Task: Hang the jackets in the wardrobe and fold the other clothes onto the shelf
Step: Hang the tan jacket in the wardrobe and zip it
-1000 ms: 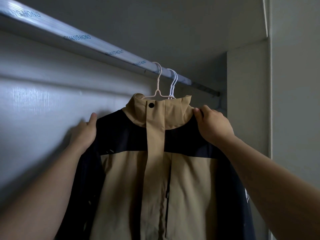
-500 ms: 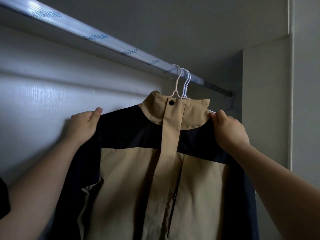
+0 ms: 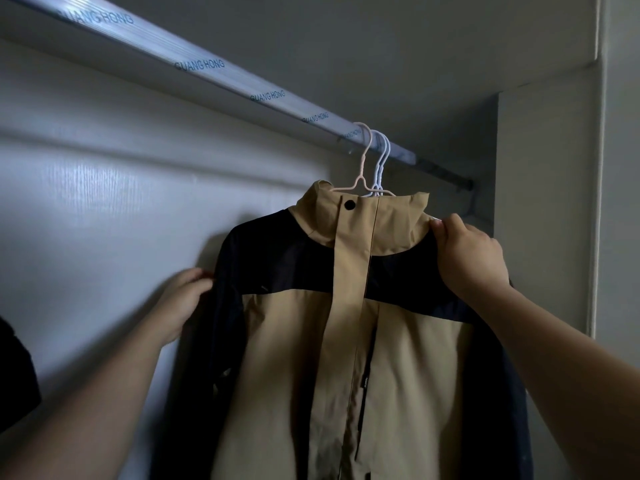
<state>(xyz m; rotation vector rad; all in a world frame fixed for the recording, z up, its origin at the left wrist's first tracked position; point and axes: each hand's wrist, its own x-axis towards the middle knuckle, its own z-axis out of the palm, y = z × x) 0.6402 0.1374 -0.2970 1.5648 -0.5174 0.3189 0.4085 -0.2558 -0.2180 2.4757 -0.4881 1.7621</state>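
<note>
Left hand (image 3: 185,301) lowered from shoulder to sleeve edge of jacket (image 3: 287,341), gripping it; right hand (image 3: 472,259) pinches jacket shoulder beside collar; hangers (image 3: 361,176) above jacket, hooked over rail (image 3: 207,69).

Both bare forearms reach up and forward from the lower corners. The right hand (image 3: 471,258), its back towards the camera, pinches the shoulder of the tan-and-navy zip-front fabric jacket (image 3: 346,341) just below the collar, thumb uppermost. The left hand (image 3: 187,303) sits lower, fingers curled against the navy sleeve's outer edge (the grip itself is hidden).
</note>
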